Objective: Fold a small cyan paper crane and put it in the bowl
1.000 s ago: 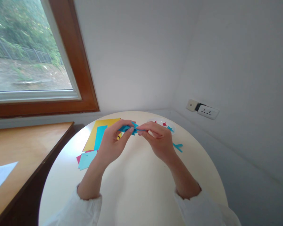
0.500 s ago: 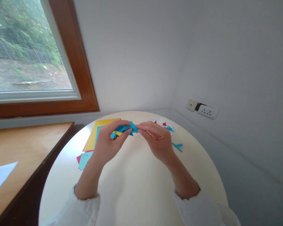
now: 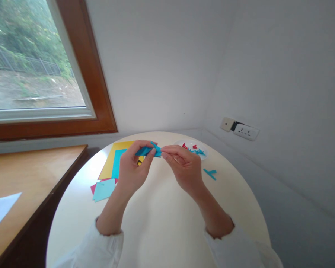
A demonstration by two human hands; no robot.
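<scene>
Left hand [image 3: 132,168] and right hand [image 3: 185,167] are closed on folded bright-blue paper [image 3: 144,151], held far out over the round cream-coloured table [image 3: 167,223].

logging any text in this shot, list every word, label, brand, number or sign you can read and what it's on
No readable text anywhere.
White paper sheet: dark edge mark, too small to read.
Pale turquoise paper square: faint mark, too blurred to tell.
Wall socket: no legible lettering.

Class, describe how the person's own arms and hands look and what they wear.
The left arm wears a loose white cloth sleeve with an uneven cuff edge; the right white cloth sleeve matches. Left hand and right hand are bare, ungloved.
</scene>
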